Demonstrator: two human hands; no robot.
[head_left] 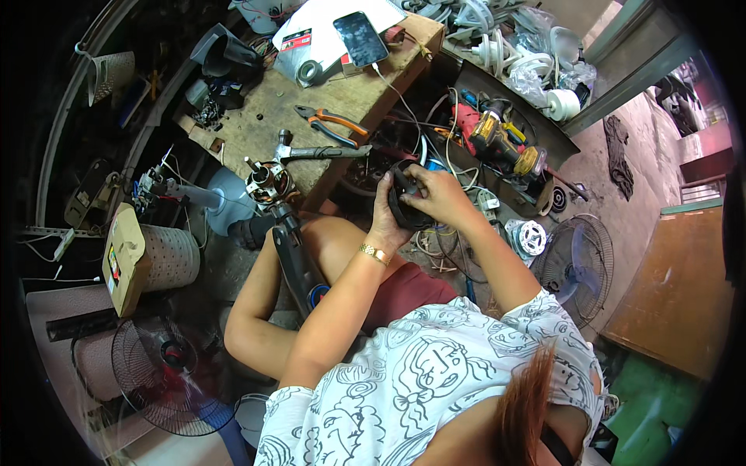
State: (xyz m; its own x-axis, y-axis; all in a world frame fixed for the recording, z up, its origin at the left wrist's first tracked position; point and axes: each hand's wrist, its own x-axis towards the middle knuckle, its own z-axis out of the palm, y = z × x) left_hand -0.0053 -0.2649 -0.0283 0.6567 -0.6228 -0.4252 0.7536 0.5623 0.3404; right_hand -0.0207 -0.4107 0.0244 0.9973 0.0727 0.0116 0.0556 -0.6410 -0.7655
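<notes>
Before my lap, my left hand (385,216) grips a black rounded, hollow plastic cover (404,208) by its left side. My right hand (440,192) pinches at the cover's right side with thumb and fingers; whether a small part sits between those fingertips I cannot make out. To the left, a fan motor (268,183) with bare windings tops a black fan stand (298,260), which leans along my leg. A hammer (311,151) lies on the wooden bench (256,132) near the motor, and orange-and-black pliers (334,123) rest beyond it.
On the bench lie a phone (360,39) on a cable and a tape roll (308,73). A yellow-and-black cordless drill (501,140) sits in a tool-filled tray at the right. Fan guards (575,268) and a carton (127,260) stand around me. White fan parts (497,50) pile up behind.
</notes>
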